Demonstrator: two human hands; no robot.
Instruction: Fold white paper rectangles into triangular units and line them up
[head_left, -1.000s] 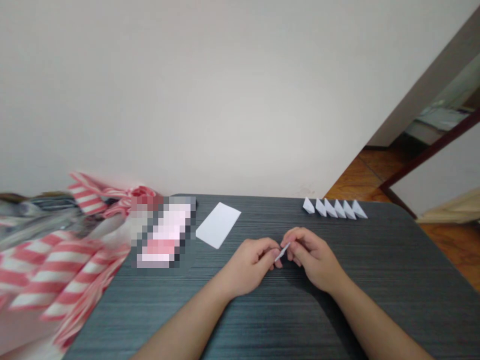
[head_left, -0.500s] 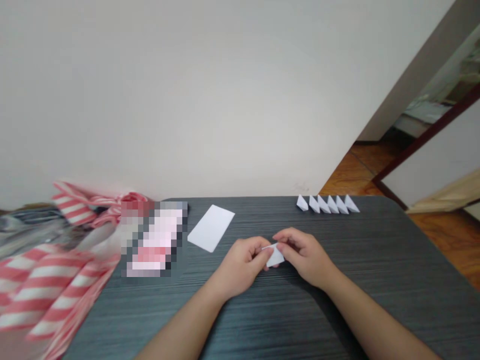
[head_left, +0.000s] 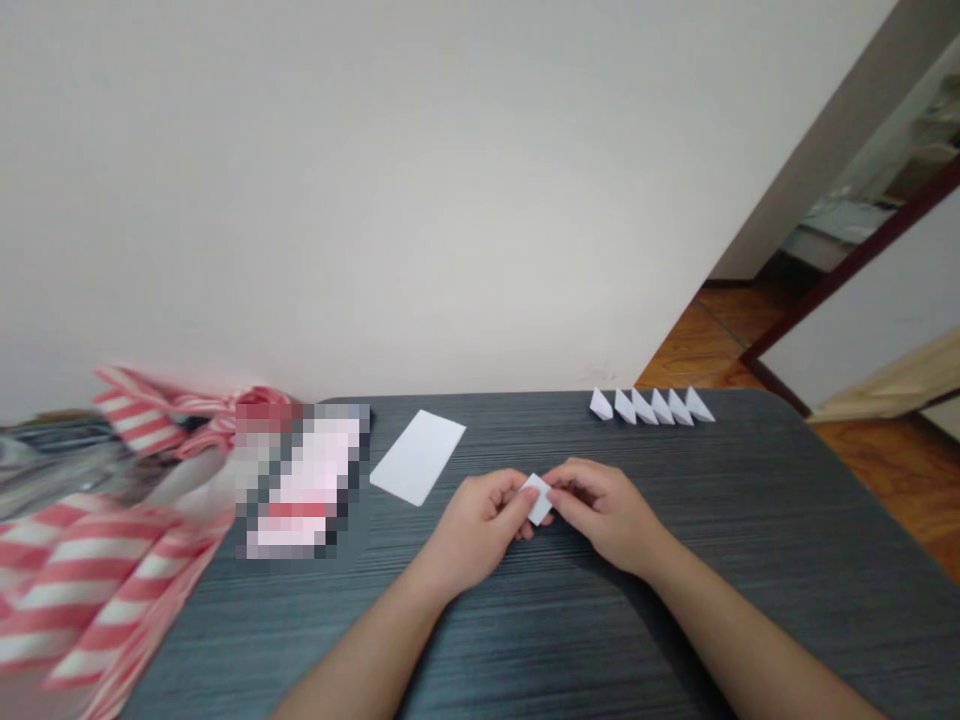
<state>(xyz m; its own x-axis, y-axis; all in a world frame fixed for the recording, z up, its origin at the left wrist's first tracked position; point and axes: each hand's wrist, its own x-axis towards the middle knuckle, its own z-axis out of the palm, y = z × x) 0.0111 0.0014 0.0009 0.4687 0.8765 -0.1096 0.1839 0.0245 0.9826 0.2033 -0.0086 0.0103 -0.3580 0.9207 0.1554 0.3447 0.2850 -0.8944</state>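
left hand [head_left: 476, 530]: bare; right hand [head_left: 607, 515]: bare; left forearm [head_left: 360, 640]: bare, slim; right forearm [head_left: 750, 630]: bare, slim

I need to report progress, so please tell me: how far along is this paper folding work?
Done: six folded white paper triangles stand in a row near the far edge of the dark grey table. In hand: a small white paper piece is pinched between the left hand and right hand. Left: a flat white paper rectangle lies unfolded on the table.

Gray desk [head_left: 787, 520] | six paper wedges [head_left: 652, 407] in a row | white sheet [head_left: 418, 457] | pixelated pink item [head_left: 304, 480] | red-striped fabric [head_left: 97, 590]
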